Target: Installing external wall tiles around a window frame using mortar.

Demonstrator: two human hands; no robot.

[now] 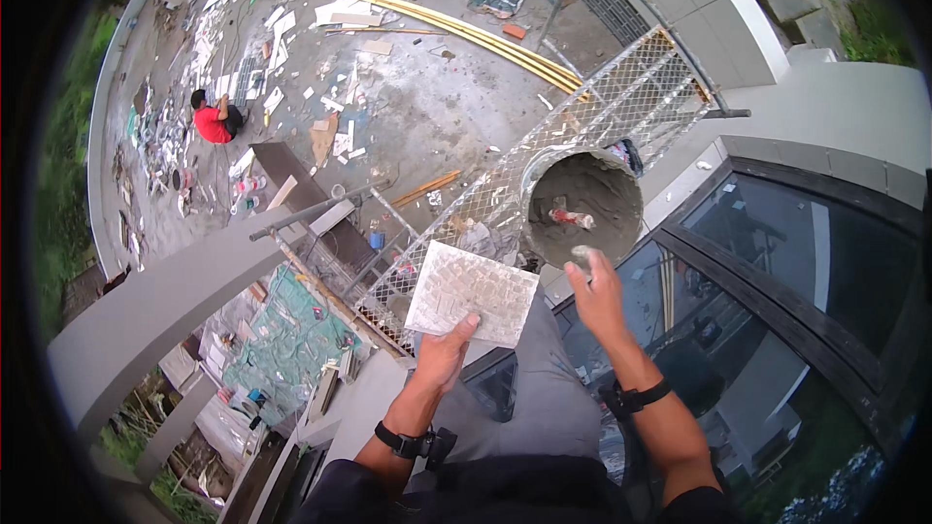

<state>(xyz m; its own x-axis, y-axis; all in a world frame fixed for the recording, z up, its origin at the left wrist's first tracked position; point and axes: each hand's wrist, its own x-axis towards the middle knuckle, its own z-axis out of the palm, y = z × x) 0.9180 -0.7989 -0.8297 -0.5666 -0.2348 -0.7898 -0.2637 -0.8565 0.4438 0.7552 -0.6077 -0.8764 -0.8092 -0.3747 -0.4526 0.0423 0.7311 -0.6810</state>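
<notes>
My left hand [444,356] grips the lower edge of a square, pale tile [472,289], its thumb over the face. That upward face has a rough, patchy grey-brown texture. Ahead and to the right stands a round bucket [533,175] filled with grey mortar [607,189]. A red and white handle [572,218] sticks out of the mortar; whatever it belongs to is buried. Just below the bucket's near rim is my right hand [600,299], fingers apart and seemingly empty, with a greyish fingertip.
A mesh scaffold platform [602,97] runs under the bucket, high above a littered yard. Dark-framed windows [777,281] lie close on the right. Far below, a person in red [214,121] squats among scraps. Long yellow poles [437,19] lie on the ground.
</notes>
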